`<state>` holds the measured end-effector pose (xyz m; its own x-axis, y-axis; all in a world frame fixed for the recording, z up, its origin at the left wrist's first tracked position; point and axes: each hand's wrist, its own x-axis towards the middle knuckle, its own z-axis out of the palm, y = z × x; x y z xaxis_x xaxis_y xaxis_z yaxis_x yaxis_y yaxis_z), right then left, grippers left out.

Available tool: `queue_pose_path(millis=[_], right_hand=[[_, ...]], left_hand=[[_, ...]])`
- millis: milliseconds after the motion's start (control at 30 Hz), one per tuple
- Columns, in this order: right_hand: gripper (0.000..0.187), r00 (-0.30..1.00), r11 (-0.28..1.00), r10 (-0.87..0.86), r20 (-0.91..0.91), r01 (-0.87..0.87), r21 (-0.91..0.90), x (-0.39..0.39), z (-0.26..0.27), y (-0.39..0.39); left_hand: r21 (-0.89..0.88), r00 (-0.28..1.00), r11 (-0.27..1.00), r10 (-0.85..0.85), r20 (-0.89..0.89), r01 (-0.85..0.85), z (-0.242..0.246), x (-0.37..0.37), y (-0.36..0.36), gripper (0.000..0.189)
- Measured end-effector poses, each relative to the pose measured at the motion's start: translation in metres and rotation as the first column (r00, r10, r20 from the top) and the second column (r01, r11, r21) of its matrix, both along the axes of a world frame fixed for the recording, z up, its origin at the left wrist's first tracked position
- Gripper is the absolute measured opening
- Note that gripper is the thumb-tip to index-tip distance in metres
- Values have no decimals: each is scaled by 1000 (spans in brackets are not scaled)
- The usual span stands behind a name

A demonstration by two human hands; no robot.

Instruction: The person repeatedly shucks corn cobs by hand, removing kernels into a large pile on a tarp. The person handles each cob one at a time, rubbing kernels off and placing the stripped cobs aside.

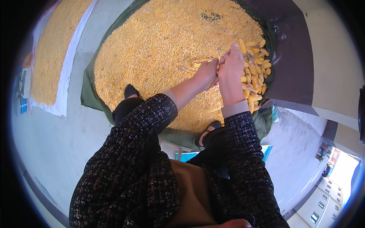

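My left hand (206, 73) and my right hand (232, 64) meet over a wide spread of loose yellow maize kernels (154, 57). Both grip what looks like a partly stripped, reddish corn cob (213, 82), mostly hidden by the fingers. The right thumb points away from me along the top of its fist. Just beyond my left hand, a few cobs (189, 69) lie on the kernels. Close by on the right of my right hand is a heap of whole corn cobs (258, 67), some with bits of husk.
Under the kernels lies a green cloth (91, 94) with rumpled edges. My shoes (131, 91) stand at its near side. A second strip of kernels (54, 57) on a white sheet (63, 85) is at the left. A dark-based wall (293, 57) borders the cob heap.
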<state>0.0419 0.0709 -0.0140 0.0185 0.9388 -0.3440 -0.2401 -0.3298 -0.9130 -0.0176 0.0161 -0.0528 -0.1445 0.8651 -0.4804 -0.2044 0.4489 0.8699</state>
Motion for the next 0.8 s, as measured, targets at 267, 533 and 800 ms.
queue_pose_path(millis=[267, 533, 800], right_hand=[[36, 997, 999, 34, -71, -34, 0, -1, -5, 0], [35, 993, 992, 116, 0, -116, 47, 0, 3, 3], [30, 968, 984, -144, -203, 118, -135, 15, 4, 28]], left_hand=[[-154, 897, 979, 184, 401, -131, -17, 1, 6, 35], [-297, 664, 898, 439, 605, -324, -47, 6, 23, 35], [93, 930, 926, 359, 80, -365, -8, -29, 43, 52]])
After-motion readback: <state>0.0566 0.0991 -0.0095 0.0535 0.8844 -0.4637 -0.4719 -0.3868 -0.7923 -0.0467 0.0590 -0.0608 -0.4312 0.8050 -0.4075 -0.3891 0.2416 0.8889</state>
